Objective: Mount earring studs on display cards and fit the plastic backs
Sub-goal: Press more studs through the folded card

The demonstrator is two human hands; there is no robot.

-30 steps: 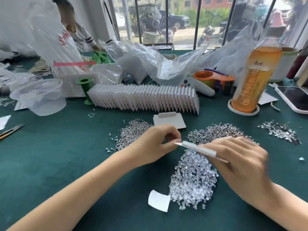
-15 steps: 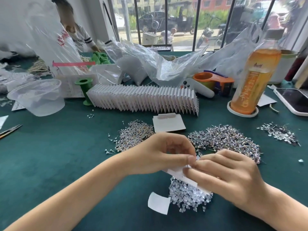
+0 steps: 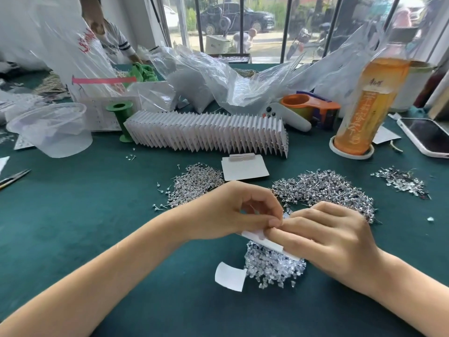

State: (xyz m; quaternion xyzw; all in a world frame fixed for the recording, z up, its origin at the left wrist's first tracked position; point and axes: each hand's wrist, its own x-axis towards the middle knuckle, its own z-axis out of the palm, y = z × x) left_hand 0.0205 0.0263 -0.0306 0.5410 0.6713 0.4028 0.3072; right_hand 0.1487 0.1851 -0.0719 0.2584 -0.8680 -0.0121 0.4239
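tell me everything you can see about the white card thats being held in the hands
The white card is a small, thin, paper-like strip, seen nearly edge-on and tilted down to the right. Both hands pinch it: the left hand at its upper end, the right hand covering most of it. It hangs just above the clear plastic backs.

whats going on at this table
A person is fitting earrings onto a small white display card, held between the left hand and right hand above a pile of clear plastic backs. Heaps of studs lie behind, and a long row of finished cards stands further back.
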